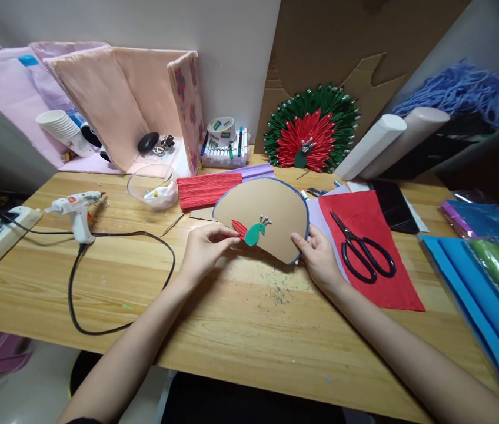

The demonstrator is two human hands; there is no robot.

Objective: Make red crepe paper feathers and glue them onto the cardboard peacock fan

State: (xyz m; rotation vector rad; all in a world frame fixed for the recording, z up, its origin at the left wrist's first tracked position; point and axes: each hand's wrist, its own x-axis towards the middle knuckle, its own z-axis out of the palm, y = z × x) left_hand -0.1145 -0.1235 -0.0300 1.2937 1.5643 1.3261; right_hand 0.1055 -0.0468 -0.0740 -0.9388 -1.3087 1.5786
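A fan-shaped piece of cardboard (262,203) with a blue line along its curved edge is tilted above the table in front of me. My right hand (320,253) grips its lower right side, thumb on the front face. On the cardboard lies a green bird body (255,234) with a crest of small beads on stems. Directly left of it is a red paper feather (239,228), pinched at its lower end by the fingertips of my left hand (208,247). Whether these fingers also hold the cardboard's edge, I cannot tell.
Black-handled scissors (366,253) lie on red paper (395,282) at right. A glue gun (77,215) stands at left, its black cable (72,294) looping across the table. Behind are red crepe paper (208,189), a plastic bowl (137,187) and a green-and-red peacock (291,138).
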